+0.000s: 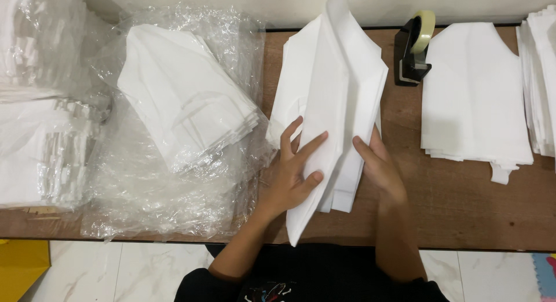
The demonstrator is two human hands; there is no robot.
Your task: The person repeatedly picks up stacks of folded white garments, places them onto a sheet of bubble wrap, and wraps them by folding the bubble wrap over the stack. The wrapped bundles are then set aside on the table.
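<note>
Left hand [292, 174] spread flat on white sheet [327, 105], right hand [379, 163] pinching its edge; stack under could shift, skewing the fold.

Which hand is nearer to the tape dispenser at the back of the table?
Right. The right hand lies on the folded white sheet, below and left of the tape dispenser. The left hand rests farther left on that sheet.
</note>
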